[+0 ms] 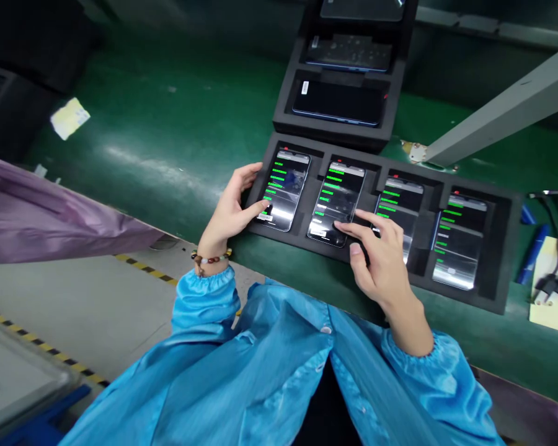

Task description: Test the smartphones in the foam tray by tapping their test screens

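left hand (232, 207): open and loose, gripping nothing. The thumb sits on the bottom corner of phone 1 (283, 192) and the fingers lie along the left rim of the tray (506, 260).
right hand (376, 254): flat, fingers spread narrow, also holding nothing. The index tip is on the lower screen of phone 2 (337, 204).
where: the tray lies on the belt (167, 142), centre of view and stretching toward 3 o'clock. Phone 1 is in the leftmost slot, with phone 2 just at its 3 o'clock.
risk 1: the right palm hangs close over phone 3 (400, 210), so I'd guess a stray touch there could hit the wrong item.
risk 2: tapping two screens at once makes it easy to misplace a tap on those small green rows.
risk 3: the tray's near rim sits close to the belt's edge at 6 o'clock, so a hard press or tug might slide it off.
pointing: both phones lie flat, screens up, top ends toward 12–1 o'clock, away from the person.
long axis: each phone runs roughly 7 to 1 o'clock; the tray runs about 10 to 4.
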The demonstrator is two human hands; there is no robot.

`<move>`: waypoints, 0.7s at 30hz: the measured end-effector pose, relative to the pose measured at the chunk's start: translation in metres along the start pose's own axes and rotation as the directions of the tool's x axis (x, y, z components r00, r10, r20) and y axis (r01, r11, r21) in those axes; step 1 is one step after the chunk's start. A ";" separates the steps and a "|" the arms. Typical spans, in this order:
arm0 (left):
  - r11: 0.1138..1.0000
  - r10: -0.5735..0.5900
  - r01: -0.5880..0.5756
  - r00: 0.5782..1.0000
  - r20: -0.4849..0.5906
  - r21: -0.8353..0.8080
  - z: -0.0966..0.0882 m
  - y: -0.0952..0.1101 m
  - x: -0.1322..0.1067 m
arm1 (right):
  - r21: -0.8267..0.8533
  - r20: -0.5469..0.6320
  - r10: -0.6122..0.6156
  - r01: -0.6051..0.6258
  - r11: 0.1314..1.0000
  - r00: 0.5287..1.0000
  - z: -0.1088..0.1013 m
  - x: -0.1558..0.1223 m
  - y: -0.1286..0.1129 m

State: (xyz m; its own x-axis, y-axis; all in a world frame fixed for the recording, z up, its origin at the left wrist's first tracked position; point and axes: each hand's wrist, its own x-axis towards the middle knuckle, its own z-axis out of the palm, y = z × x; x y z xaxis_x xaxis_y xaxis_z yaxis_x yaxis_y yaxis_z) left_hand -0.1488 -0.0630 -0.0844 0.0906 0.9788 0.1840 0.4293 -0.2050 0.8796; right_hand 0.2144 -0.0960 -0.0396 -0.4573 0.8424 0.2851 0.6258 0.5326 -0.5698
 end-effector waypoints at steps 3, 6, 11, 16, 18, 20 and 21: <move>1.000 -0.021 0.022 0.999 -0.039 0.022 0.003 -0.002 0.006 | -0.004 0.001 0.008 -0.008 1.000 1.000 0.000 -0.001 0.001; 0.995 -0.047 0.057 0.993 -0.111 0.083 0.008 -0.007 0.017 | 0.004 -0.003 0.001 -0.001 1.000 1.000 0.000 -0.001 0.001; 0.981 -0.114 0.132 0.984 -0.134 0.139 0.006 -0.010 0.025 | 0.015 -0.008 0.009 -0.009 1.000 1.000 0.000 -0.002 0.003; 0.990 -0.081 0.080 0.997 0.006 0.120 -0.004 -0.001 0.014 | 0.037 -0.040 0.009 -0.007 0.999 0.999 0.002 -0.001 0.002; 0.990 -0.064 0.057 0.997 0.053 0.127 -0.007 0.001 0.011 | 0.044 -0.054 0.009 -0.006 0.999 0.998 0.001 -0.001 0.000; 0.991 -0.059 0.052 0.997 0.054 0.126 -0.008 0.002 0.011 | 0.051 -0.078 0.014 -0.010 0.999 0.997 -0.005 -0.004 0.000; 0.991 -0.062 0.056 0.997 0.045 0.120 -0.008 0.002 0.011 | 0.050 -0.110 0.027 -0.022 0.999 0.994 -0.011 -0.007 0.002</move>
State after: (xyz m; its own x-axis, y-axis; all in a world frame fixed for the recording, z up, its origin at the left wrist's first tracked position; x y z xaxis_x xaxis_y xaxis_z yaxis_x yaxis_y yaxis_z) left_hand -0.1538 -0.0527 -0.0775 0.1044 0.9885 0.1095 0.5388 -0.1487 0.8292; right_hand 0.2257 -0.0998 -0.0344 -0.3677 0.8604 0.3529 0.6033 0.5095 -0.6136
